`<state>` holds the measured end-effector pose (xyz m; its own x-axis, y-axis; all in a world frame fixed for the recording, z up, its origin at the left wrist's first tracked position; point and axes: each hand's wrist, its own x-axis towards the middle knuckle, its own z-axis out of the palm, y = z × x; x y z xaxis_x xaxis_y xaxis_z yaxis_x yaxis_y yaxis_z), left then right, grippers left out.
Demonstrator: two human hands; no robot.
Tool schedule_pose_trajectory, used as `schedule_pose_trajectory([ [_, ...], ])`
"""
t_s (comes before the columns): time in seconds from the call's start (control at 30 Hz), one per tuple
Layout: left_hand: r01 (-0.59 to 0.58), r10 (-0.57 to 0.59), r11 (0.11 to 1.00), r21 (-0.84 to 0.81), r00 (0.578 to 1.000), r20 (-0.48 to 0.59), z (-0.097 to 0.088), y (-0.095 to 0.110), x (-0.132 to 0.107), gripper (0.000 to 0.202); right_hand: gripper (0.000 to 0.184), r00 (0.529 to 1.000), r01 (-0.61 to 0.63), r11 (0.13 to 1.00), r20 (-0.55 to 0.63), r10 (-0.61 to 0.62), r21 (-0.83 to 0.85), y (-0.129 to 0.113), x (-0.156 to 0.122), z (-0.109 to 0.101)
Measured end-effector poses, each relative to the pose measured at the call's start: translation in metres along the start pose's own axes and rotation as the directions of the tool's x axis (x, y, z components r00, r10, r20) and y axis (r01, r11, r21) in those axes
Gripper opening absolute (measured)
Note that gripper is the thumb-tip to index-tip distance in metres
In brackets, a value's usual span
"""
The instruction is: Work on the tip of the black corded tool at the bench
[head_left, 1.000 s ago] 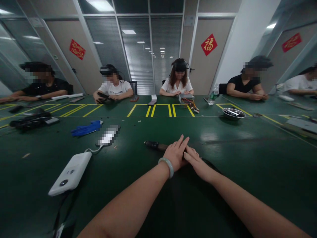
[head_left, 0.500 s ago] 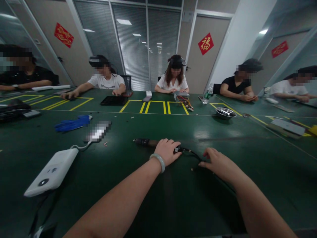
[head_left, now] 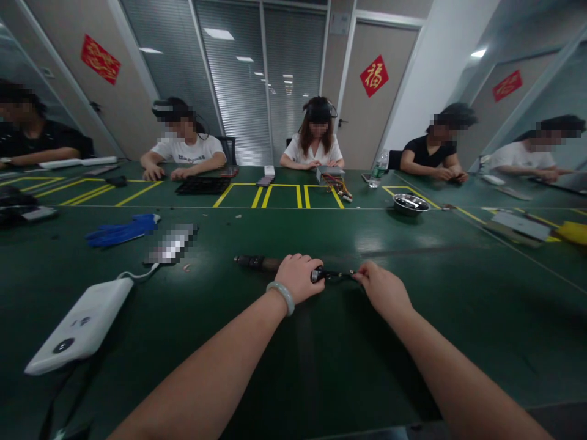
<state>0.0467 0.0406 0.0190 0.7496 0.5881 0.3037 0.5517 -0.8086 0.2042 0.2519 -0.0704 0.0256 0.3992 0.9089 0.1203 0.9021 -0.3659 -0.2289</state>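
Note:
A dark, pen-shaped electric screwdriver lies across the green table, its narrow tip pointing left. My left hand, with a pale bangle at the wrist, is wrapped round its body and hides the middle. From the black right end a thin black cord runs towards my right hand. Thumb and fingertips of that hand pinch the cord a short way from the tool. Where the cord goes beyond the pinch is hidden by the hand.
To the left lie a white power bank cabled to a phone, and a blue glove. A metal bowl and water bottle stand further back. Several people sit across the table with their own items.
My right hand has moved left and closed on the cord, nearer the screwdriver. The left hand keeps its grip. The whole view has shifted slightly.

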Motion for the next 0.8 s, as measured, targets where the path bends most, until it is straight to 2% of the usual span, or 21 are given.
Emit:
schedule_pose_trajectory([
  [0.1,-0.009,0.009,1.0,-0.003,1.0,-0.009,-0.001,0.001,-0.002,0.031,0.021,0.986,-0.058,0.995,-0.149,0.069,0.075,0.004,0.015,0.001],
  [0.17,-0.019,0.019,1.0,-0.005,1.0,-0.02,-0.002,0.002,-0.003,0.031,0.019,0.983,-0.046,0.986,-0.17,0.074,0.16,0.006,0.022,0.002],
  [0.27,-0.043,0.043,0.999,-0.008,0.998,-0.048,-0.002,0.006,-0.004,0.033,0.013,0.999,0.04,0.966,-0.031,-0.034,0.254,0.005,0.021,0.006],
  [0.33,-0.076,0.076,0.997,-0.009,0.996,-0.057,0.0,0.009,-0.004,0.033,0.011,0.992,0.089,0.954,0.061,-0.111,0.285,0.002,0.014,0.009],
  [0.4,-0.113,0.113,0.994,-0.002,0.992,-0.052,0.003,0.012,-0.002,0.028,0.01,0.983,0.112,0.944,0.103,-0.151,0.311,0.0,0.007,0.012],
  [0.5,-0.14,0.141,0.99,0.019,0.989,-0.043,0.007,0.015,0.0,0.018,0.012,0.98,0.122,0.944,0.116,-0.164,0.307,0.0,0.0,0.011],
  [0.63,-0.155,0.156,0.988,0.029,0.987,-0.041,0.008,0.013,0.003,0.01,0.011,0.984,0.124,0.977,0.105,-0.143,0.172,0.003,-0.005,0.003],
  [0.8,-0.186,0.186,0.983,-0.005,0.982,-0.04,0.009,0.007,0.005,0.009,0.008,0.973,0.202,0.974,0.088,-0.211,0.105,-0.003,-0.01,0.001],
])
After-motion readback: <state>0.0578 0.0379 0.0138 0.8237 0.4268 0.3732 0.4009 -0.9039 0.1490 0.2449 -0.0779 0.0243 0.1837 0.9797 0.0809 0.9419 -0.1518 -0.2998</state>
